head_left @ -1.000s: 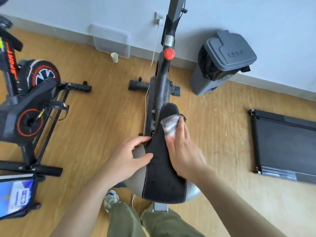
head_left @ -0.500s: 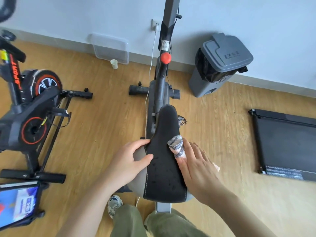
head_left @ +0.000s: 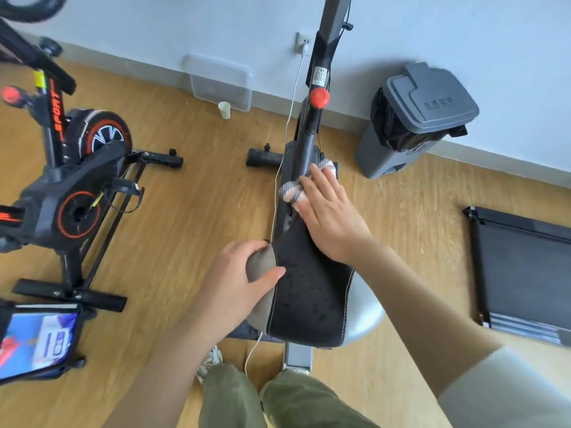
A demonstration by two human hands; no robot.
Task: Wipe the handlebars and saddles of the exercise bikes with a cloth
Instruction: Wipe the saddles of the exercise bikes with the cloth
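The saddle (head_left: 309, 298), black down the middle with grey flanks, sits mid-view on a grey exercise bike (head_left: 306, 140) that points toward the wall. The left hand (head_left: 244, 276) grips the saddle's left flank, with the fingers curled over the grey edge and the thumb lying on top beside the white stitching. The right hand (head_left: 332, 217) lies flat on the saddle's narrow front end, fingers straight and close together, pressing a checked cloth (head_left: 290, 190) beneath them. The cloth bunches out past the fingertips. The two hands are apart and do not touch each other. A red knob (head_left: 319, 98) sits on the bike's post beyond the cloth, and a white cable (head_left: 292, 97) runs from a wall socket down past the frame. To the left stands a black and orange bike (head_left: 77, 180). To the right are a grey lidded bin (head_left: 423, 118) against the wall and a dark treadmill (head_left: 525, 267) lying on the wooden floor (head_left: 185, 227).
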